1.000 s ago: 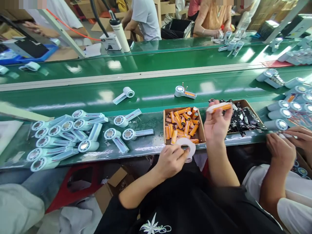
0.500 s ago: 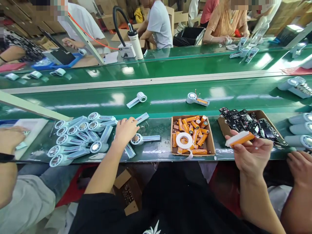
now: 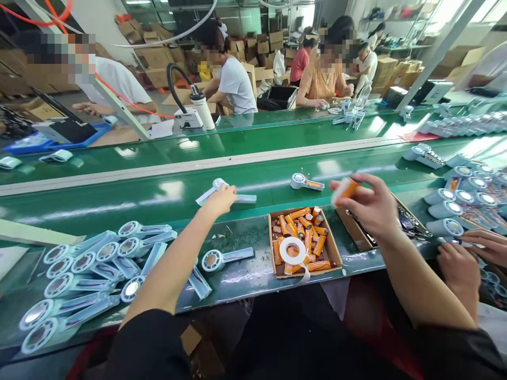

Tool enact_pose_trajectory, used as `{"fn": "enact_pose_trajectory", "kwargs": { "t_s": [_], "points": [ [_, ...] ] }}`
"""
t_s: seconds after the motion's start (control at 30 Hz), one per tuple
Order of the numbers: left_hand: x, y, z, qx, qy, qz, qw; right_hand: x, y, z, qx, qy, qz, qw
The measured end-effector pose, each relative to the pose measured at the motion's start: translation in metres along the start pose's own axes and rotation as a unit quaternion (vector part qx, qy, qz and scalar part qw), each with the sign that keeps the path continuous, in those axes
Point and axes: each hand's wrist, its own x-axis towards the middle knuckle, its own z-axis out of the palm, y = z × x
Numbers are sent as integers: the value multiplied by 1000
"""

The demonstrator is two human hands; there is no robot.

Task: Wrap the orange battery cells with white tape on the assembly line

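Note:
My left hand [image 3: 221,201] is over the green belt, its fingers closed around a light-blue handheld fan housing whose handle [image 3: 246,199] sticks out to the right. The rest of that housing is hidden under the hand. Just beyond lies another fan housing [image 3: 204,196] on the belt, partly covered. My right hand [image 3: 372,203] grips an orange cylindrical battery [image 3: 345,191] with a white end, blurred by motion, above the edge of a box of black circuit boards [image 3: 407,219]. In front of me a cardboard box [image 3: 273,266] holds several orange batteries [image 3: 301,224] and a white tape roll [image 3: 293,250].
Several fan housings [image 3: 85,261] are heaped at the left, and a single one [image 3: 227,257] lies near the bench edge. A housing with an orange battery [image 3: 307,182] sits on the belt. A co-worker's hands [image 3: 461,269] are at the right, beside more housings [image 3: 446,208].
My left hand has moved from the bench forward onto the belt with a fan housing. My right hand has moved forward and left with the battery. The view has shifted right and up.

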Motion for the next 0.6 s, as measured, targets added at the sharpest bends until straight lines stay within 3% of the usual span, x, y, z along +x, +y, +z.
{"fn": "enact_pose_trajectory", "kwargs": {
  "t_s": [0.13,0.27,0.43,0.6],
  "points": [
    [54,26,1,-69,40,77,994,78,60,70,20,-132,45,990],
    [74,26,6,-139,48,78,986,101,122,120,-84,-244,70,964],
    [78,16,9,-197,64,36,978,97,159,152,-222,-313,87,919],
    [86,27,14,-225,82,-6,971,101,167,157,-329,-339,78,878]
  ]
}}
